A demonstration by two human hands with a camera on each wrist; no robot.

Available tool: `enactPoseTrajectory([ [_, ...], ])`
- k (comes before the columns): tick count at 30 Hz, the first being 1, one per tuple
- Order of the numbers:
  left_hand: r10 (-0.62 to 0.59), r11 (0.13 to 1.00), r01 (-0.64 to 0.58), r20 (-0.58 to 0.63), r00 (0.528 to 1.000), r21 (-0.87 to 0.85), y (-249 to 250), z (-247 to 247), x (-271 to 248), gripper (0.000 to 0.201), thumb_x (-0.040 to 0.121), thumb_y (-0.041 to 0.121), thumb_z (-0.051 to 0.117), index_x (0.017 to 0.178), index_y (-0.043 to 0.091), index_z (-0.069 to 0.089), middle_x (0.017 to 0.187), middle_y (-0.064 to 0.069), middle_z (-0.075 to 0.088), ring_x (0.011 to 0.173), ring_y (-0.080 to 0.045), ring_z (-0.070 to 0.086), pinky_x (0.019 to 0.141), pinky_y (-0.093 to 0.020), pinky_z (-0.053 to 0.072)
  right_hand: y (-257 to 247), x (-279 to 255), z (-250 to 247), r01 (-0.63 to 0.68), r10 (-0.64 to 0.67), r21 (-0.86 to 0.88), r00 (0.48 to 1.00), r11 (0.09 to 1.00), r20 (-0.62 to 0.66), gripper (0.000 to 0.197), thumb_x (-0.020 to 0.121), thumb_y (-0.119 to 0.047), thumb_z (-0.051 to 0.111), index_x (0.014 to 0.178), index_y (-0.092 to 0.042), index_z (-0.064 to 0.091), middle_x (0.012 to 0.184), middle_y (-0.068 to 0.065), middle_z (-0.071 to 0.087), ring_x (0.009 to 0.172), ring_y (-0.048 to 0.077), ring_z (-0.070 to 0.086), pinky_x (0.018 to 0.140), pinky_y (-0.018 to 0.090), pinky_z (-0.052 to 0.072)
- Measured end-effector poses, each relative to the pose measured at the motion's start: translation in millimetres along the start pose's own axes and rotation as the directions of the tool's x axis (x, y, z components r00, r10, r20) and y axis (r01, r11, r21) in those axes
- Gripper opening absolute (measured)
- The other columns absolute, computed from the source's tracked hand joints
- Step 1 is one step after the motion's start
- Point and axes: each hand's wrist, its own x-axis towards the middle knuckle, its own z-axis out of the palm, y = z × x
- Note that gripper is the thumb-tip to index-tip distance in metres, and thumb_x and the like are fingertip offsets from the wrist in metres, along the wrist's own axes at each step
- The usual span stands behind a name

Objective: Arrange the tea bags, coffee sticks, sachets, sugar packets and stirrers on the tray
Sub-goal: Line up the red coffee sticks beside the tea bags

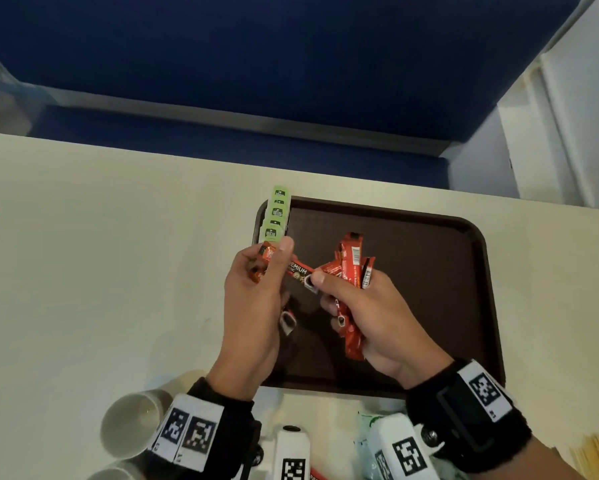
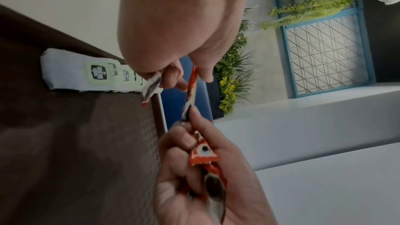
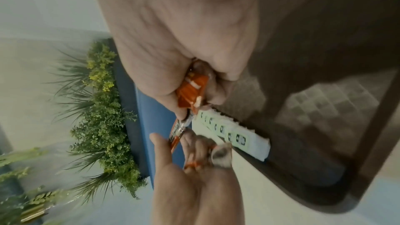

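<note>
Red coffee sticks [image 1: 351,261] split between both hands above the brown tray [image 1: 478,258]: bundle clamped in right hand [image 1: 374,320], fingers curled round it, ends fanning toward the tray's far edge; a couple of sticks pinched in left hand [image 1: 253,306] with thumb on top. One stick [image 1: 300,270] bridging the two grips, looks mid-transfer, direction unclear. Both grips narrow and loaded, nothing free. Green-tagged tea bags [image 1: 275,216] already lined up along the tray's left edge at the far left corner, overlapping in a row. Tray centre bare under the hands. Stirrers [image 1: 595,459] at the desk's near right corner, paper cups [image 1: 132,424] at the near edge left of the tray, more packets [image 1: 367,441] near edge, partly hidden by the wrist cameras. Probably best: finish the handover into one hand only, square the ends by tapping on the tray floor, print facing one way. Then lay down as a flat row parallel to the tea bags, just beside them, not touching, so the row stays undisturbed. Keep the pinch near stick middles; foil is slippery and thin, ends flop and fan out. Release low, close to the tray floor, not dropped. Risk: left knuckles close to the tea bag row, easy to knock it off the rim.
</note>
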Motion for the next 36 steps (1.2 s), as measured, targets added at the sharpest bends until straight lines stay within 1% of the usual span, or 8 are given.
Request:
enactPoseTrajectory([
  [5,0.022,0.994,-0.026,-0.038,0.999,-0.111,0,4,11,0.029,0.11,0.03,0.059,0.125,0.006,0.067,0.092,-0.01,0.071,0.098,-0.02,0.07,0.117,-0.055,0.049,4,-3,17,-0.014,0.02,-0.08,0.997,0.997,0.074,0.016,0.096,-0.03,0.077,0.097,-0.015,0.071,0.076,-0.003,0.07,0.069,0.007,0.067,0.063,0.022,0.051],
  [7,0.031,0.992,-0.039,-0.069,0.997,-0.117,0,3,15,0.021,0.112,0.02,0.055,0.125,0.01,0.068,0.078,-0.001,0.06,0.081,-0.017,0.061,0.112,-0.051,0.051,2,-5,18,-0.017,0.029,-0.133,0.995,0.991,0.094,0.025,0.095,-0.035,0.078,0.098,-0.011,0.071,0.077,0.0,0.068,0.071,0.009,0.066,0.068,0.025,0.052],
  [12,-0.029,0.999,0.029,0.0,1.0,0.029,5,0,13,0.022,0.113,0.02,0.054,0.127,0.015,0.069,0.07,-0.003,0.054,0.06,-0.013,0.049,0.06,-0.026,0.047,-8,-8,10,0.102,-0.084,-0.319,0.994,0.942,0.07,0.04,0.094,-0.046,0.075,0.109,-0.009,0.069,0.092,0.016,0.069,0.083,0.024,0.068,0.088,0.039,0.055],
  [15,-0.059,0.975,0.041,0.077,0.995,0.218,5,6,-1,0.031,0.102,0.05,0.065,0.123,0.028,0.071,0.091,-0.006,0.075,0.084,-0.017,0.074,0.072,-0.031,0.06,-16,-8,9,0.125,-0.108,-0.38,0.992,0.916,0.065,0.04,0.094,-0.052,0.072,0.11,-0.015,0.067,0.094,0.007,0.072,0.089,0.019,0.072,0.089,0.031,0.054],
  [19,-0.002,0.958,-0.044,0.159,0.987,0.284,-1,15,-22,0.05,0.084,0.07,0.066,0.112,0.029,0.07,0.1,0.003,0.078,0.093,-0.008,0.077,0.081,-0.026,0.061,-19,-3,8,0.079,-0.07,-0.241,0.997,0.967,0.045,0.045,0.095,-0.057,0.066,0.116,-0.017,0.067,0.11,0.008,0.077,0.106,0.022,0.075,0.103,0.044,0.056],
  [24,0.004,0.902,-0.124,0.279,0.96,0.413,-4,20,-32,0.046,0.076,0.06,0.08,0.101,0.023,0.068,0.09,-0.002,0.071,0.081,-0.012,0.069,0.075,-0.015,0.057,-26,-3,5,-0.075,0.072,0.104,0.997,0.992,0.029,0.041,0.096,-0.053,0.067,0.112,-0.014,0.068,0.087,0.002,0.074,0.077,0.011,0.075,0.069,0.024,0.059],
  [30,-0.102,0.904,-0.059,0.348,0.932,0.423,3,16,-20,0.026,0.094,0.032,0.081,0.101,0.016,0.062,0.076,-0.009,0.067,0.061,-0.017,0.069,0.06,-0.02,0.057,-30,-6,-4,-0.211,0.195,0.234,0.977,0.949,0.091,0.069,0.097,-0.066,0.052,0.13,-0.007,0.068,0.117,0.02,0.078,0.107,0.029,0.078,0.086,0.04,0.064],
  [36,-0.055,0.876,-0.102,0.308,0.95,0.471,-3,19,-19,0.03,0.095,0.03,0.08,0.113,0.024,0.057,0.089,-0.001,0.068,0.069,-0.002,0.068,0.065,-0.014,0.055,-24,-4,2,-0.106,0.104,0.258,0.994,0.96,0.019,0.046,0.101,-0.05,0.06,0.123,-0.01,0.067,0.083,0.008,0.074,0.07,0.018,0.072,0.058,0.031,0.059],
])
